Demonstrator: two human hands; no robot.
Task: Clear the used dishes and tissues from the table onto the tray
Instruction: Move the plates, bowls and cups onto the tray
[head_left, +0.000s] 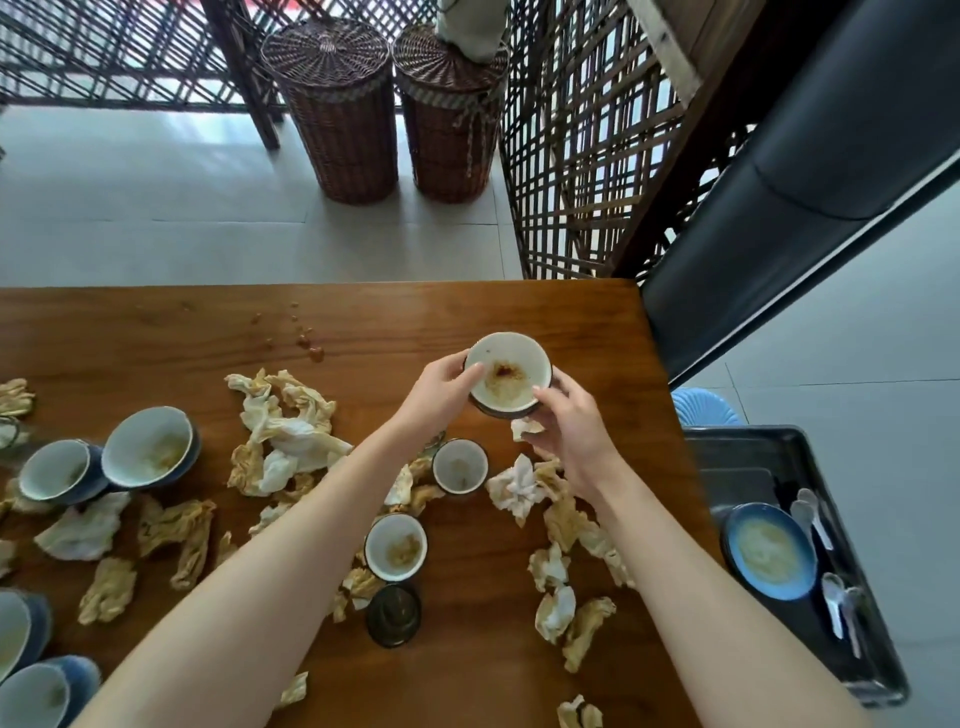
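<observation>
1. L hand (441, 387) grips the bowl (506, 374) at its left rim, thumb hooked over the edge and fingers curled round the outer wall.
2. R hand (571, 426) holds the same bowl at its lower-right side, thumb on the rim.
3. Bowl is white inside w/ brownish residue and sits near the far-right corner of the bench (156, 332). Can't tell if it is lifted or resting.
4. Tissue scrap (525, 428) lies just under the R fingers; unclear whether it is pinched.
5. Crumpled tissues (291, 431) are scattered across the bench among two small cups (460, 466) and larger bowls (150, 447) at left.
6. Tray (779, 447) is off the bench's right edge and carries a blue dish (771, 551) and spoons (810, 514).
</observation>
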